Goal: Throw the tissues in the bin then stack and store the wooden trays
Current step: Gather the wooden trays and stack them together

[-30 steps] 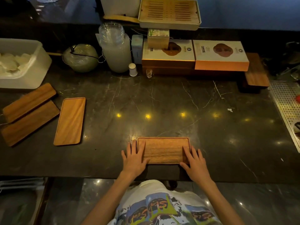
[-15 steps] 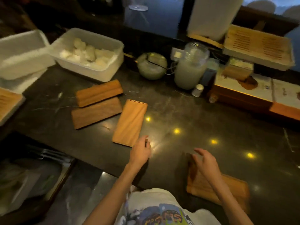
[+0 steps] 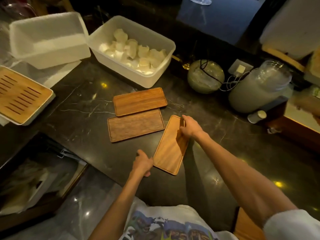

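Observation:
Three wooden trays lie on the dark marble counter (image 3: 78,104). Two darker trays sit side by side, the far one (image 3: 140,101) and the near one (image 3: 136,125). A lighter tray (image 3: 170,149) lies angled to their right. My left hand (image 3: 142,162) grips its near left corner. My right hand (image 3: 189,126) holds its far right edge. Another wooden tray (image 3: 242,226) shows partly at the bottom right, under my right arm. A bin (image 3: 26,187) lined with a plastic bag stands below the counter at the left.
A white tub (image 3: 161,68) holding crumpled white pieces stands behind the trays, with a second white tub (image 3: 48,49) to its left. A slatted tea tray (image 3: 20,97) sits at the far left. A glass bowl (image 3: 205,77), a big jar (image 3: 259,89) and a small bottle (image 3: 256,116) stand at the right.
My hands left the tray at the counter's front edge and moved left. Both now hold the lighter angled tray. The view has swung left and down.

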A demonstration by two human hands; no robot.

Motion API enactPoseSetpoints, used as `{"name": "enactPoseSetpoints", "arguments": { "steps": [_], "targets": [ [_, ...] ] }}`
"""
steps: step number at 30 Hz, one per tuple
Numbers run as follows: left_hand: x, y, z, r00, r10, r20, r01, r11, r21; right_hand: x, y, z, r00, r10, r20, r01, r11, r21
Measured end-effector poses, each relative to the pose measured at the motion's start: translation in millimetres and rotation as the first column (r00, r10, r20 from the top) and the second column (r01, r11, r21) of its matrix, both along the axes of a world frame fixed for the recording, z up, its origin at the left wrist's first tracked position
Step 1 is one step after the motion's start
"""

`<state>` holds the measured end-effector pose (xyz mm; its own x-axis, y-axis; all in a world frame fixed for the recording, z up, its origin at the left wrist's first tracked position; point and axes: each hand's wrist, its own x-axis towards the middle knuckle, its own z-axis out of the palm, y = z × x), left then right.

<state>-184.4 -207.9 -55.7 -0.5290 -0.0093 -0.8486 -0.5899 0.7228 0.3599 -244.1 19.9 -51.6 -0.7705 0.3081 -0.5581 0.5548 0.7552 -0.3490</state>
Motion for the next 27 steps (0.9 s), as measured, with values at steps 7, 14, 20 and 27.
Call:
{"name": "enactPoseSetpoints", "arguments": {
  "steps": [7, 14, 20, 27],
  "targets": [
    [0.2, 3.5, -10.0, 0.998, -0.037, -0.041, 0.037, 0.999, 0.009, 25.1, 28.7, -21.7, 0.990, -0.073, -0.117, 0.083, 0.993, 0.084],
    [16.0, 13.2, -10.5, 0.968, 0.114, -0.226, -0.075, 0.982, 0.175, 131.9, 87.4, -10.6, 0.865, -0.492, -0.102, 0.444, 0.843, -0.302],
    [66.2, 84.4, 16.2, 0.967, 0.238, -0.094, -0.159, 0.846, 0.509, 296.4, 121.2, 19.6, 0.529, -0.829, -0.183, 0.664, 0.538, -0.520],
    [197.4, 185.1, 17.5, 0.991, 0.084, -0.102, -0.015, 0.838, 0.545, 478.1, 156.5, 19.1, 0.314, -0.931, -0.188, 0.834, 0.365, -0.413]
  ]
}}
